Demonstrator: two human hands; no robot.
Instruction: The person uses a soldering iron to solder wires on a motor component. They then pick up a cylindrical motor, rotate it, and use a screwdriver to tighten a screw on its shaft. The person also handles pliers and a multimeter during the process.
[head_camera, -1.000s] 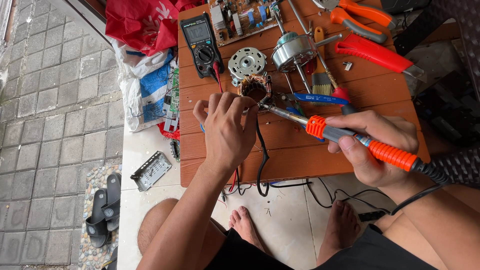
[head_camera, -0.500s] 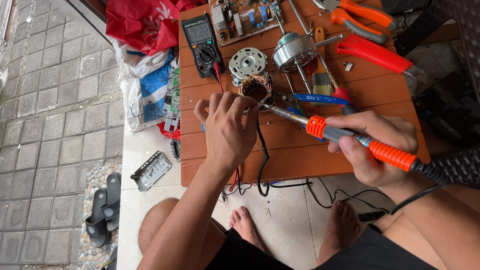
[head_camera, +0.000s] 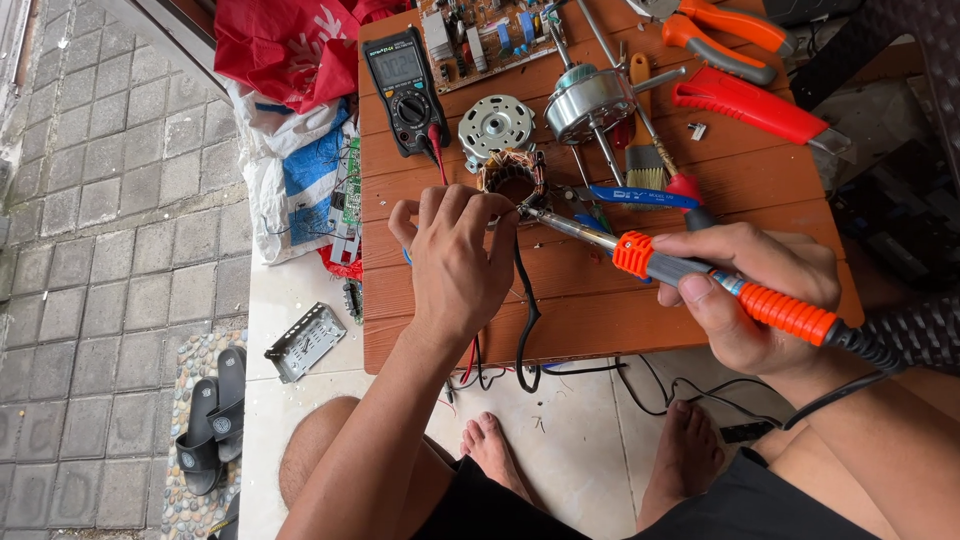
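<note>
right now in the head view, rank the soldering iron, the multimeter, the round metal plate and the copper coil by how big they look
1. soldering iron, longest by far, though nearest the camera
2. multimeter
3. round metal plate and copper coil: these look about alike, and the left hand partly covers the coil, so no ranking between them

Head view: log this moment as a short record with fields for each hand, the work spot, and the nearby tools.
right hand: grips an orange-handled soldering iron, tip aimed at the copper coil
left hand: fingertips pinch something thin, too small to tell, at the iron's tip
work spot: copper-wound motor coil on a brown wooden table
nearby tools: black multimeter, circuit board, round metal motor cover, motor with shaft, orange pliers, red utility knife
floor: black sandals on paving
</note>
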